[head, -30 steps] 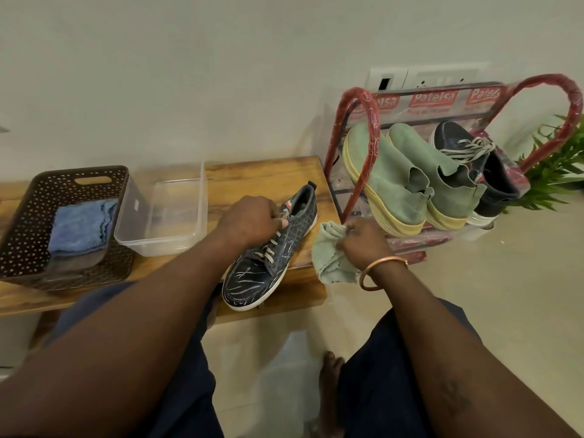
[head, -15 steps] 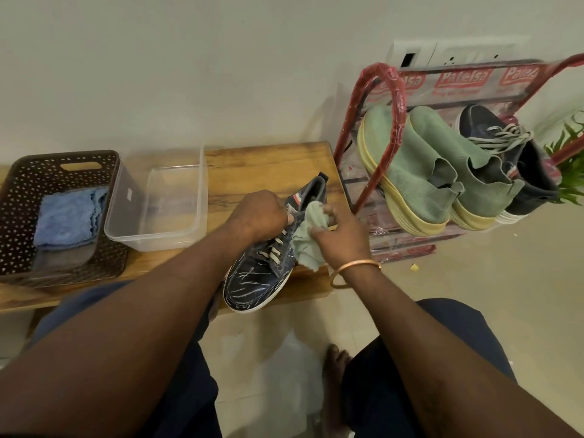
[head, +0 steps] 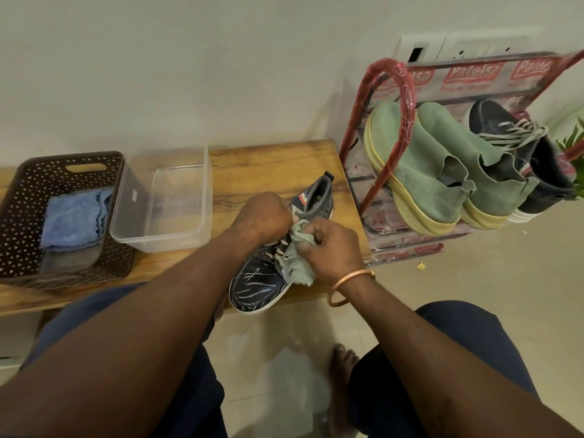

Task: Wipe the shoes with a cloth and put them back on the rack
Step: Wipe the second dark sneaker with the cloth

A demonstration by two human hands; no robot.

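Holding hand: we find the left hand [head: 265, 216] over the right half of the bench [head: 268, 165], fingers curled down onto the lace area of the navy shoe [head: 262, 282] and gripping it.
Wiping hand: the right hand [head: 335, 245], just right of the left one above the bench, pinches a bunched green cloth [head: 295, 263] in curled fingers; a copper bangle [head: 350, 284] sits on its wrist.
Cloth contact: we see the green cloth pressed against the navy shoe's right flank, beside the laces, with its loose end hanging toward the bench's front edge.
Shoe in work: the navy shoe lies on the bench's right half, toe over the front edge, heel toward the wall; pale streaks mark its toe.
Storage: the rack [head: 401, 90], red-framed, stands on the floor just beside the bench's right end.
Rack contents: we count two green shoes [head: 420, 172] nearest the bench, then a dark laced shoe [head: 543, 178] farther from it, all with toes raised toward the wall.
Left end of bench: a brown perforated basket [head: 22, 216] holds a folded blue cloth [head: 72, 219].
Middle of bench: a clear container [head: 132, 197] sits just beside the basket, between it and the navy shoe.
Floor before bench: we see a bare foot [head: 343, 365] on the tiles.
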